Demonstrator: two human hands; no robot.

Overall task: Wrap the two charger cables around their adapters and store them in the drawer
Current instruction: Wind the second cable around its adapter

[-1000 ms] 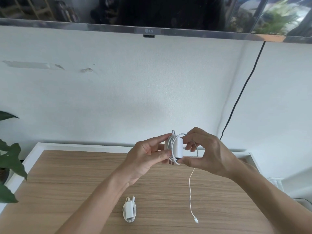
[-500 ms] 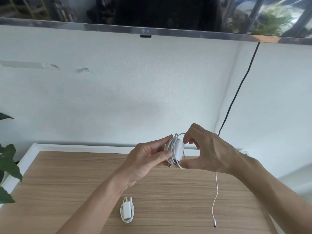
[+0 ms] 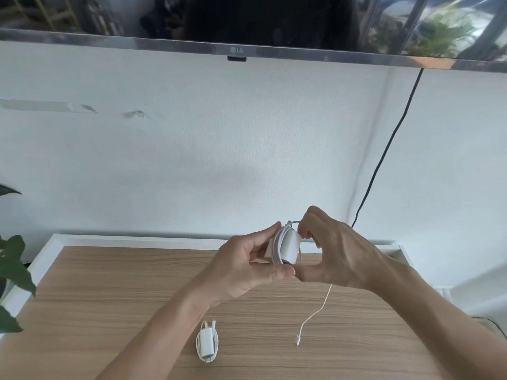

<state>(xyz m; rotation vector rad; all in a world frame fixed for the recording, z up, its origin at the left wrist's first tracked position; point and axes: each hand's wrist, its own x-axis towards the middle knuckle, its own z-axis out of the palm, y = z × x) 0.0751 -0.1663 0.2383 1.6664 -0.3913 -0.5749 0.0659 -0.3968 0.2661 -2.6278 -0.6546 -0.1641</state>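
Two white chargers are in sight. One adapter (image 3: 287, 246) sits above the wooden tabletop (image 3: 109, 297), pinched in my left hand (image 3: 247, 270) between thumb and fingers, long axis roughly upright and leaning a little to the right. White cable (image 3: 315, 314) loops lengthwise around it; my right hand (image 3: 337, 253) pinches a strand at its top edge, thumb under the lower corner. The loose tail hangs from under my right hand, curving down-left, its plug near the wood. Second, the wrapped charger (image 3: 207, 343) lies flat on the tabletop below my left wrist, long axis pointing away from me.
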